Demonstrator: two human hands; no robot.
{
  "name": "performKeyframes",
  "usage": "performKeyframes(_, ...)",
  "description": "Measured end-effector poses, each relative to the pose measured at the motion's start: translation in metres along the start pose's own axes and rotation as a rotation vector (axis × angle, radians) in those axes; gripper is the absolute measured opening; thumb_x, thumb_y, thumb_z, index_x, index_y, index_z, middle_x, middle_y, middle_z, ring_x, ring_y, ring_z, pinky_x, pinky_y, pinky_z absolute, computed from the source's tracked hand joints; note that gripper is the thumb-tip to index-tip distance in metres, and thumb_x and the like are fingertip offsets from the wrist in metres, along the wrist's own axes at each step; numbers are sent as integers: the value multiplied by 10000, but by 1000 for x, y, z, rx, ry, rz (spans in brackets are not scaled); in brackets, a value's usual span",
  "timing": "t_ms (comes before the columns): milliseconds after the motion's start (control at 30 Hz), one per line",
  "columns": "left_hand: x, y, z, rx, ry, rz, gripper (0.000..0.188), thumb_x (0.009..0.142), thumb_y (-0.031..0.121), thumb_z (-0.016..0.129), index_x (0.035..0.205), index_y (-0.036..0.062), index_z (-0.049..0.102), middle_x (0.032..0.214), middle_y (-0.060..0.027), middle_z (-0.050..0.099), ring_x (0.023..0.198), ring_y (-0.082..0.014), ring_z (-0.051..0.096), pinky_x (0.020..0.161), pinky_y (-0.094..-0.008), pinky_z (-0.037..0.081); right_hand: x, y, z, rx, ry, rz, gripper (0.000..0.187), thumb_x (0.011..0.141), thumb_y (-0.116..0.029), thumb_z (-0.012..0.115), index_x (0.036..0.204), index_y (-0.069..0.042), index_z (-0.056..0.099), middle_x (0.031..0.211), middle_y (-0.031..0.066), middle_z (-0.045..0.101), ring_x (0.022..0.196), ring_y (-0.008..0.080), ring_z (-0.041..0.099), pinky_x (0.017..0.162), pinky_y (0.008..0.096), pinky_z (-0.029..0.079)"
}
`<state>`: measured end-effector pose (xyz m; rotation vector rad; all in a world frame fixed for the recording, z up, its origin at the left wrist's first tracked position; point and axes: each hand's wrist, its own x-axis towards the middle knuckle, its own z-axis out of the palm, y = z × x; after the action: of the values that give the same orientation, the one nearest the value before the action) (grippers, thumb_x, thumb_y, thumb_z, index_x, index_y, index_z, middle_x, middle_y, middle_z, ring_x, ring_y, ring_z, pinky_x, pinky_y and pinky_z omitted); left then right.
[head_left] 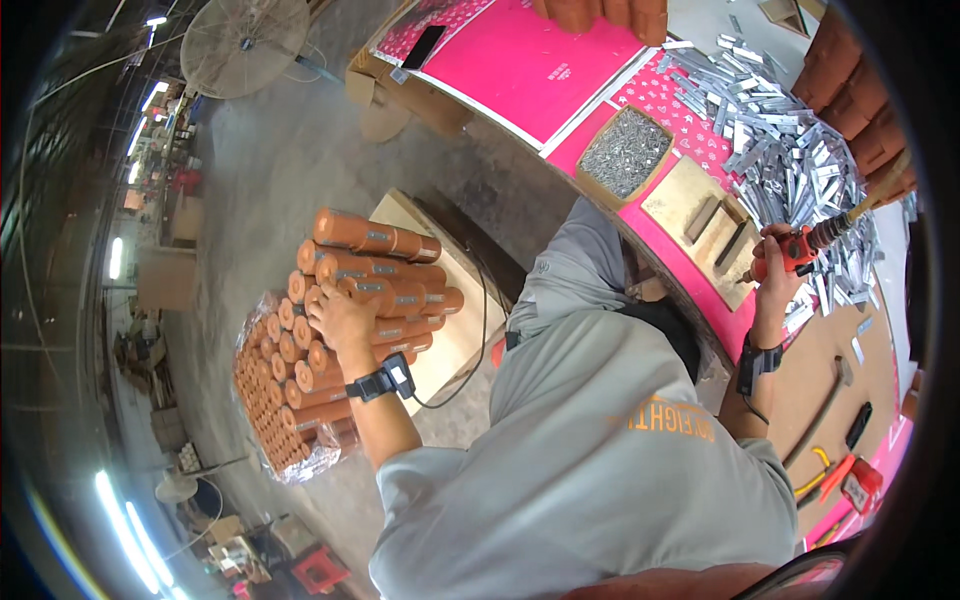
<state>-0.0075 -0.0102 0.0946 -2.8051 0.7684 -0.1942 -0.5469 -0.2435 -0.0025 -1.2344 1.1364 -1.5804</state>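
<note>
At my left, my left hand (345, 316) is curled over the near end of an orange-brown cylinder (398, 297) in a stacked pile. More cylinders of the same kind (345, 232) lie above and around it, with small metal strips on their sides. On the right, my right hand (776, 280) is closed round a red and black power screwdriver (797, 250), held over the bench. Beside its tip lies a wooden board (672, 203) with two dark bars on it. Black bands with small devices sit on both wrists.
A pink-covered bench (540, 75) curves along my right. On it are a box of small screws (627, 150), a heap of metal strips (800, 170), a hammer (820, 410) and a phone (424, 47). A light board (455, 310) lies under the pile; a cable crosses it.
</note>
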Motion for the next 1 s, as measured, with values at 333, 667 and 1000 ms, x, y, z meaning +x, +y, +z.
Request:
performKeyframes(333,-8,68,-59,-232,227,391,763,744,366,815,1363,46,503,1369,-250,522,1334,-423,404,1118,-514,325,-9,-2,1,-4,58,45,120,866,7,583,977,-28,613,857,13,625,745,84,591,670,258,497)
performKeyframes(667,-48,218,-210,-1416,214,1337,79,812,-8,673,887,2,698,962,-141,702,1096,-313,619,978,-414,462,-15,-18,6,-11,35,72,177,848,-33,686,1006,-28,606,891,-3,627,818,77,579,757,273,489)
performKeyframes(1000,-62,139,-340,-953,117,1640,139,887,240,686,1023,210,682,1113,-6,680,1108,-359,613,1086,-544,400,-13,-22,8,-29,38,65,142,849,-27,680,977,-20,617,863,-5,621,773,75,566,710,265,480)
